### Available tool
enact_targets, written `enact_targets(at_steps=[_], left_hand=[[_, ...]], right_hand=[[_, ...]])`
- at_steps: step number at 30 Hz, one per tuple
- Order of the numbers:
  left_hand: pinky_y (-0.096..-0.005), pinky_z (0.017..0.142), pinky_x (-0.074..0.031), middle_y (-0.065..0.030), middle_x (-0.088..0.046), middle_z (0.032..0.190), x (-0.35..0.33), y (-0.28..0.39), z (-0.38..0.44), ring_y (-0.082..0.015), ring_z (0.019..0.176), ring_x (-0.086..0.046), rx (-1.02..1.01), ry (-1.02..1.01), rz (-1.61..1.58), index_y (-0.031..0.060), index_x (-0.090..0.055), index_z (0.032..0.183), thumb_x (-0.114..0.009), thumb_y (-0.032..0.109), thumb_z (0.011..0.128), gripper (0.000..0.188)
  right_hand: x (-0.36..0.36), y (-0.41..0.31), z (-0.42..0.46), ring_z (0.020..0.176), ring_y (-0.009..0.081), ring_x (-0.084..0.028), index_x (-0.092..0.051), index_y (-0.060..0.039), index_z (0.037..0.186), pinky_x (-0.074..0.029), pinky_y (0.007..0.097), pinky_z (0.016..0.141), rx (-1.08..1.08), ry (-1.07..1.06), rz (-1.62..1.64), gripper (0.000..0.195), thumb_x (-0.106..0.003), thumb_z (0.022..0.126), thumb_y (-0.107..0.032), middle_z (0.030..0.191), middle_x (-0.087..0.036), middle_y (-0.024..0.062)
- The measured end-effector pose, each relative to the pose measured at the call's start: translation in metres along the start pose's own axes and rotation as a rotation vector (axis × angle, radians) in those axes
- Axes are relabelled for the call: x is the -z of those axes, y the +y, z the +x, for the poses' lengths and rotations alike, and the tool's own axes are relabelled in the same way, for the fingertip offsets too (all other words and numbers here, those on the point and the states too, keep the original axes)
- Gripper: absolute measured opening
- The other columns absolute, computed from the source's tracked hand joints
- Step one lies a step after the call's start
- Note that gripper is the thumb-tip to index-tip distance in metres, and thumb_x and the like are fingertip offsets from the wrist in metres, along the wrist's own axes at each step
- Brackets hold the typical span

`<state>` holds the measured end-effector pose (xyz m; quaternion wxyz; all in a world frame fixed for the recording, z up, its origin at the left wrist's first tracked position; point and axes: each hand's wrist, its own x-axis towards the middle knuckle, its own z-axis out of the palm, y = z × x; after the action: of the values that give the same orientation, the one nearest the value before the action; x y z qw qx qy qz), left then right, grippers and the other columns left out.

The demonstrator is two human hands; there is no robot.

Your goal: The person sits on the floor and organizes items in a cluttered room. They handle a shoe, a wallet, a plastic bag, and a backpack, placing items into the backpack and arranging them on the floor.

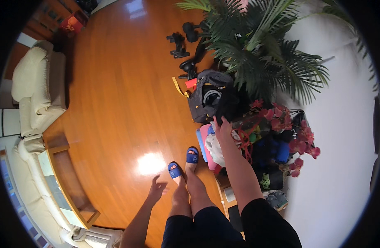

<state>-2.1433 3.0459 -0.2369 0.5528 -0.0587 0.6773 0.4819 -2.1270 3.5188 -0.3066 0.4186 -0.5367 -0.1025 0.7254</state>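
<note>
My right hand reaches forward and grips the near end of a black, soft-looking item, perhaps cloth. The item lies against the right side of an open dark grey backpack, and its far end blends into shadow. Inside the backpack's mouth shows a round object with a pale rim. Just below my right hand is a crumpled white plastic bag, beside pink and blue flat panels. My left hand hangs over the wooden floor with its fingers apart, holding nothing.
Black dumbbells and other black exercise gear lie beyond the backpack. A leafy potted palm and red artificial flowers overhang the right side. To the left stand a cream armchair and a glass-topped wooden table.
</note>
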Motion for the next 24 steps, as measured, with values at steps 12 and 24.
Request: enact_targets(at_steps=[12, 24], left_hand=[[-0.0372, 0.066, -0.059, -0.0189, -0.067, 0.113, 0.086, -0.178, -0.132, -0.0254, 0.077, -0.073, 0.521, 0.344, -0.080, 0.0165, -0.021, 0.151, -0.057, 0.012, 0.101, 0.062], [-0.0365, 0.071, -0.059, -0.0149, -0.069, 0.104, 0.037, -0.215, -0.232, -0.0222, 0.079, -0.073, 0.420, 0.416, -0.010, 0.0117, -0.024, 0.151, -0.062, 0.017, 0.099, 0.065]], right_hand=[[-0.072, 0.117, 0.208, 0.100, 0.0388, -0.069, -0.040, 0.0049, 0.139, -0.066, 0.0438, 0.081, -0.421, 0.015, -0.242, 0.051, -0.039, 0.110, -0.037, 0.114, -0.064, 0.0252], [-0.046, 0.139, 0.092, 0.077, 0.0170, -0.065, -0.059, -0.0096, 0.091, -0.059, 0.0250, 0.066, -0.514, -0.315, -0.862, 0.033, -0.073, 0.094, -0.039, 0.078, -0.060, 0.0041]])
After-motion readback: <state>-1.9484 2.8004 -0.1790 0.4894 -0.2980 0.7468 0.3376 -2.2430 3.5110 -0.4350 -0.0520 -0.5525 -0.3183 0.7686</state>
